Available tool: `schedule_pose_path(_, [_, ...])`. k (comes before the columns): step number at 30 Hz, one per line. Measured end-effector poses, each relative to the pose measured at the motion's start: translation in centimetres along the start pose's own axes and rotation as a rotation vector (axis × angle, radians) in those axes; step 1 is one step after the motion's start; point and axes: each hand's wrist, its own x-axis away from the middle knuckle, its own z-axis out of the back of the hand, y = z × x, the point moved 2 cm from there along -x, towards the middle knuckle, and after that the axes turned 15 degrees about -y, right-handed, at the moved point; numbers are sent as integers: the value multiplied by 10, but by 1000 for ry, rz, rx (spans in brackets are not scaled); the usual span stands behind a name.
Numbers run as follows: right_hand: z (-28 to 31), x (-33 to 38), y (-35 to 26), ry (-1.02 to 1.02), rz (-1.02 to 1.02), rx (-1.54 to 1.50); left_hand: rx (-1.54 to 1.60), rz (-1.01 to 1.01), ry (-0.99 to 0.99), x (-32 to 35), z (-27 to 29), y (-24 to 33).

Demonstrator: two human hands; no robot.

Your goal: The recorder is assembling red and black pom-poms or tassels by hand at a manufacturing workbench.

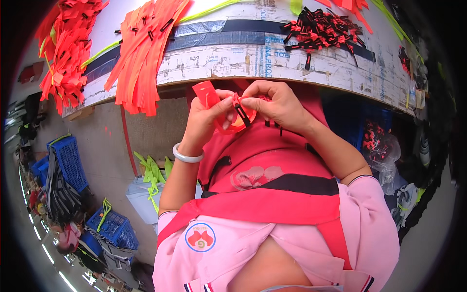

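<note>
A bright orange-red fabric strip [206, 94] loops between my two hands, just in front of the table edge and above the red apron [272, 146]. My left hand [212, 113] pinches it, with the flat end sticking up past the fingers. From the left side, my right hand [278, 103] meets it, thumb and forefinger pinched on the strip close to the left fingertips. A small black plastic clip [242, 116] hangs on the strip between the hands. The exact join at the fingertips is partly hidden.
On the taped white cardboard table [214, 63] lie a bundle of orange strips [138, 58] and a pile of small black-and-orange pieces [323, 34]. More orange strips [65, 53] hang over the left corner. Blue crates [114, 228] stand on the floor at left.
</note>
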Motion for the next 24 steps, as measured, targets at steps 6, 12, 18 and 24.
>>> schedule_pose_path(6, [2,-3,-3,-8,-24,19,-39,8,-5,-2,5,-3])
schedule_pose_path(12, [3,-5,7,29,-18,-10,-58,-11,-34,-4,5,-2])
schedule_pose_path(18, [9,-7,3,-123,-166,-127,-59,41,-75,-2,10,-6])
schedule_pose_path(24, [1,-12,23,153,90,-149,-138,-17,17,-7,1,-10])
